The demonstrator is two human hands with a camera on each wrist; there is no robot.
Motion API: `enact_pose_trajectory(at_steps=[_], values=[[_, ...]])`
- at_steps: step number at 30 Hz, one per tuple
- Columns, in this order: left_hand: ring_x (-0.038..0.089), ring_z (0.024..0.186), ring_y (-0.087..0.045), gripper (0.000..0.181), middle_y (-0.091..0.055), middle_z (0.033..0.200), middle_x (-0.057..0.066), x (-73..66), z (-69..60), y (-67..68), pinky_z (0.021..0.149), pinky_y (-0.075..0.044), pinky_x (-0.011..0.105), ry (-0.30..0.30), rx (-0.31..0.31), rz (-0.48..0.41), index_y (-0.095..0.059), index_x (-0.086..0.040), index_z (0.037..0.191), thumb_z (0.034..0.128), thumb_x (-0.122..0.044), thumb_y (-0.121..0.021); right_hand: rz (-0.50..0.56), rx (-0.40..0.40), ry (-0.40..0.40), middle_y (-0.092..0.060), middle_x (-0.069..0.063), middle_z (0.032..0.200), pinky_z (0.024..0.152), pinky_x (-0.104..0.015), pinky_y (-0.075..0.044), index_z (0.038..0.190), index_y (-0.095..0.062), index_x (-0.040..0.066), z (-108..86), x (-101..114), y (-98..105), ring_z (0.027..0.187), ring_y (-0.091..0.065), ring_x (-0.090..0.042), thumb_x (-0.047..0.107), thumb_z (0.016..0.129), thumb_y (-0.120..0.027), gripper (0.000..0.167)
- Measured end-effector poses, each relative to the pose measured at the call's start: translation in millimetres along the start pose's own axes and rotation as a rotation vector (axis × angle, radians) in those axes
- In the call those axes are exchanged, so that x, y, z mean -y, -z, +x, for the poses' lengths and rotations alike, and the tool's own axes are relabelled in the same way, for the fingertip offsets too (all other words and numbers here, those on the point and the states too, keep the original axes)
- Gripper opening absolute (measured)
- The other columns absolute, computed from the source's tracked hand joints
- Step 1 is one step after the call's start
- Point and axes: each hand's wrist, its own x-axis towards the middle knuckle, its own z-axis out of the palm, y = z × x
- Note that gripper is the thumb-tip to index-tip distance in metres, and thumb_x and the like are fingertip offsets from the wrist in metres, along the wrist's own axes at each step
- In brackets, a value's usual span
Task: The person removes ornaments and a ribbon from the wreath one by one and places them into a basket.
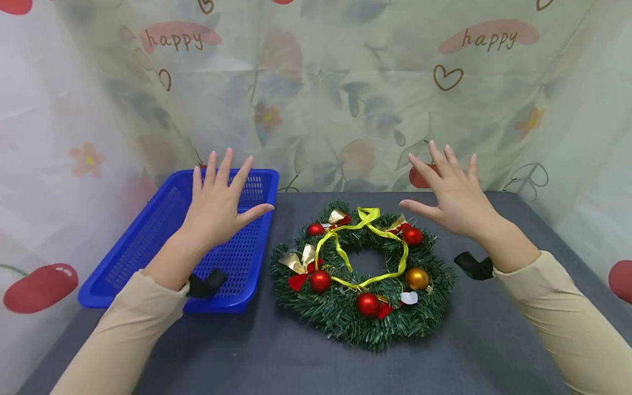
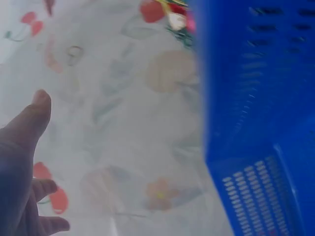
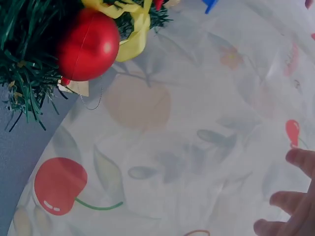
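Both hands are raised in the air with fingers spread, and neither holds anything. The left hand (image 1: 213,211) hovers over the blue plastic basket (image 1: 264,241), whose slotted floor shows bare. To the upper right of the wreath, the right hand (image 1: 456,203) is held above the table. The green wreath (image 1: 316,315) lies flat in the middle, with red balls (image 1: 367,305), a gold ball (image 1: 417,278) and gold-and-red bows (image 1: 301,262) on it. A yellow ribbon (image 1: 367,218) loops over its upper side. The right wrist view shows a red ball (image 3: 91,46) close up.
A dark grey table (image 1: 276,362) carries the basket and the wreath. Behind and on both sides hangs a printed curtain (image 1: 321,109) with flowers, cherries and lettering. Black straps (image 1: 474,266) sit at the wrists below the sleeves.
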Motion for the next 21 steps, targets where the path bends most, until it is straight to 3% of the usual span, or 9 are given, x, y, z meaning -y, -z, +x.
enact_pose_trajectory(at_steps=[6,10,16,21], values=[[0.040,0.145,0.000,0.081,-0.008,0.157,0.016,-11.0,-15.6,14.1,0.114,-0.003,0.062,-0.036,0.022,-0.153,-0.018,-0.020,0.151,0.0872,-0.060,-0.050,0.164,0.012,0.056,-0.007,-0.014,0.158,0.112,-0.064,0.007,0.148,-0.027,0.019,-12.1,-2.9,3.6,0.145,-0.004,-0.041,0.042,0.085,-0.065,0.077],[0.039,0.145,-0.005,0.077,-0.014,0.157,0.015,-21.1,-26.1,13.2,0.115,-0.008,0.060,-0.086,0.054,-0.227,-0.022,-0.020,0.150,0.0884,-0.056,-0.052,0.282,0.059,0.093,-0.015,-0.014,0.156,0.113,-0.063,-0.001,0.144,-0.034,0.017,-21.6,-9.0,-1.6,0.143,-0.013,-0.042,0.033,0.084,-0.069,0.071],[0.036,0.144,-0.016,0.071,-0.022,0.155,0.012,-37.0,-42.1,-3.5,0.112,-0.020,0.059,-0.144,0.095,-0.308,-0.029,-0.020,0.147,0.0886,-0.052,-0.054,0.330,0.177,0.092,-0.014,-0.013,0.156,0.100,-0.067,-0.025,0.144,-0.035,0.018,-35.6,-22.0,-18.6,0.139,-0.017,-0.043,0.036,0.084,-0.068,0.071],[0.034,0.139,-0.030,0.065,-0.031,0.151,0.011,-50.8,-54.6,-20.6,0.108,-0.030,0.056,-0.214,0.102,-0.363,-0.038,-0.019,0.142,0.0875,-0.049,-0.058,0.361,0.224,0.093,-0.016,-0.016,0.155,0.100,-0.067,-0.027,0.142,-0.036,0.017,-44.3,-32.1,-35.6,0.138,-0.020,-0.044,0.038,0.080,-0.072,0.075]])
